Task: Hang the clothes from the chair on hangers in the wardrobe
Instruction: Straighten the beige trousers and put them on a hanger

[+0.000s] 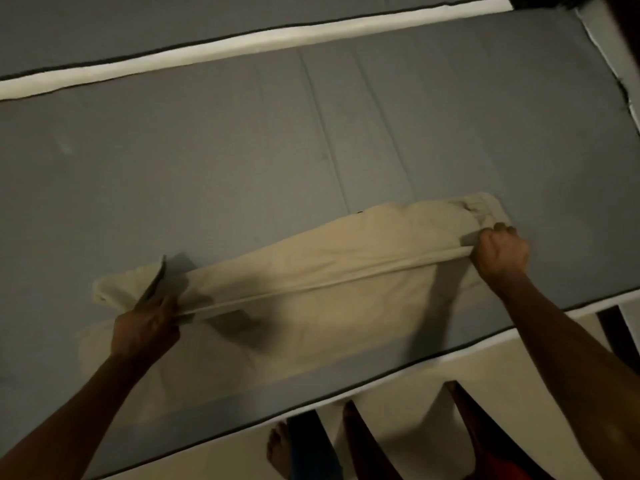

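Trousers [311, 271], beige, lie across the mattress [242, 150] from 8 to 2 o'clock: soft, light, limp. Left hand [145, 327] and right hand [500, 251] clench the fold's ends, sensible holds.

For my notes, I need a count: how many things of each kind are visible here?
Beige garment: 1
Grey mattresses: 2
Hands, left hand and right hand: 2
Total: 5

Both hands [147, 327] [500, 251] stretch beige trousers [311, 258] over mattress [242, 150]
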Tool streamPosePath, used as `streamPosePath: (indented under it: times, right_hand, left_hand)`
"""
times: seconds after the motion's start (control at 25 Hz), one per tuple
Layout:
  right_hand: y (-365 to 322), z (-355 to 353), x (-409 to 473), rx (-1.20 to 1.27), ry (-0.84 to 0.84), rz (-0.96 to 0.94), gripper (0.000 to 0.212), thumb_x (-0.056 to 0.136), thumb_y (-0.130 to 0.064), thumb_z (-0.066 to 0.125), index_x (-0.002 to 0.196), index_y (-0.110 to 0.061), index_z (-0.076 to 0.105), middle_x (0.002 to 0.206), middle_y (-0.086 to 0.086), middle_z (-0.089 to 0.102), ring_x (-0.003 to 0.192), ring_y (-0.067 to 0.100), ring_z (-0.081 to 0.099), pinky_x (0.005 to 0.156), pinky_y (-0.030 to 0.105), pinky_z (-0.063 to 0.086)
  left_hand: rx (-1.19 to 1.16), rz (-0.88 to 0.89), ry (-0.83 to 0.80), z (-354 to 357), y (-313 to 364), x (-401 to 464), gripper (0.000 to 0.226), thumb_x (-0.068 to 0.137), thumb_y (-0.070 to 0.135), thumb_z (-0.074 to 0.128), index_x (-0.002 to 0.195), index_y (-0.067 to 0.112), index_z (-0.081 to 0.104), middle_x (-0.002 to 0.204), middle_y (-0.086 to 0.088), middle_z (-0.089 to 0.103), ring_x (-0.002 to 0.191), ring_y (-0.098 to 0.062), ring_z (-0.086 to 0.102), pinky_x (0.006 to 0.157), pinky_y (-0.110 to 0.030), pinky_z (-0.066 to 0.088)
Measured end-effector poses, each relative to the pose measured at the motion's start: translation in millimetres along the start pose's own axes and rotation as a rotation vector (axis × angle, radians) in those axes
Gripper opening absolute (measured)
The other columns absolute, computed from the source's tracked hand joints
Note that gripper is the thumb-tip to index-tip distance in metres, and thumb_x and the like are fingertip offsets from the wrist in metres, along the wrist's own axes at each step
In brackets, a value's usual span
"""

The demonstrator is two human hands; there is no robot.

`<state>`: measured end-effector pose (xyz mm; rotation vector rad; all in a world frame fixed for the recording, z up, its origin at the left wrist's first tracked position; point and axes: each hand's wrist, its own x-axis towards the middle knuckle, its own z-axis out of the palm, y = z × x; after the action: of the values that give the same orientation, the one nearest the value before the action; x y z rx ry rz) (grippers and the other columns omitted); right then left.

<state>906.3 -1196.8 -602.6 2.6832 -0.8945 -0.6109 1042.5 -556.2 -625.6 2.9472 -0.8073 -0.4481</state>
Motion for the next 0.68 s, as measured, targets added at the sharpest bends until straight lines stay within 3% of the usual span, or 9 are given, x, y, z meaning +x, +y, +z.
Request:
streamPosePath:
  times: [0.16, 0.28, 0.4, 0.52, 0.6, 0.68]
  right_hand:
    - [13, 57, -51, 0.061, 0.102, -0.019, 0.011, 0.075, 0.000, 0.065, 0.082, 0.008, 0.064, 0.095, 0.030, 0.057, 0.091, 0.046, 0.056, 0.061, 0.043, 0.049]
    - [15, 114, -81, 0.210, 0.148, 0.019, 0.013, 0.068, -0.003, 0.052, 0.070, 0.009, 0.057, 0.085, 0.031, 0.055, 0.080, 0.047, 0.056, 0.056, 0.043, 0.047]
    - [14, 145, -94, 0.272, 0.146, 0.102, 0.012, 0.070, 0.004, 0.070, 0.074, 0.011, 0.062, 0.088, 0.031, 0.054, 0.085, 0.049, 0.055, 0.061, 0.048, 0.050]
    - [19, 168, -107, 0.387, 0.202, 0.163, 0.016, 0.071, -0.006, 0.059, 0.072, 0.009, 0.061, 0.087, 0.032, 0.054, 0.085, 0.050, 0.053, 0.065, 0.047, 0.046]
    - [27, 187, -110, 0.358, 0.219, 0.094, 0.021, 0.070, -0.015, 0.050, 0.067, 0.005, 0.055, 0.081, 0.032, 0.053, 0.078, 0.048, 0.053, 0.068, 0.049, 0.048]
    - [27, 197, -108, 0.280, 0.190, 0.042, 0.021, 0.076, -0.014, 0.053, 0.070, 0.006, 0.052, 0.084, 0.034, 0.053, 0.077, 0.050, 0.053, 0.069, 0.055, 0.050]
  left_hand:
    - [0.010, -0.018, -0.113, 62, 12, -83, 0.031, 0.073, 0.027, 0.042, 0.090, 0.005, 0.056, 0.084, -0.022, 0.057, 0.066, -0.048, 0.062, 0.039, -0.041, 0.045]
    - [-0.015, -0.069, -0.194, 101, 19, -117, 0.035, 0.074, 0.033, 0.042, 0.097, 0.009, 0.054, 0.075, -0.022, 0.060, 0.051, -0.044, 0.059, 0.038, -0.039, 0.045]
    - [-0.013, -0.119, -0.257, 122, 20, -128, 0.038, 0.076, 0.037, 0.046, 0.103, 0.009, 0.050, 0.074, -0.024, 0.061, 0.048, -0.042, 0.059, 0.039, -0.037, 0.041]
    - [-0.040, -0.195, -0.262, 123, 15, -136, 0.043, 0.071, 0.022, 0.074, 0.103, 0.007, 0.051, 0.078, -0.027, 0.059, 0.056, -0.046, 0.061, 0.042, -0.037, 0.041]
    - [-0.018, -0.206, -0.235, 123, 15, -142, 0.040, 0.069, 0.020, 0.069, 0.102, 0.006, 0.052, 0.078, -0.026, 0.059, 0.057, -0.045, 0.061, 0.042, -0.038, 0.043]
    - [0.010, -0.201, -0.232, 126, 15, -146, 0.044, 0.062, 0.023, 0.062, 0.101, 0.004, 0.053, 0.079, -0.025, 0.058, 0.059, -0.046, 0.061, 0.043, -0.042, 0.046]
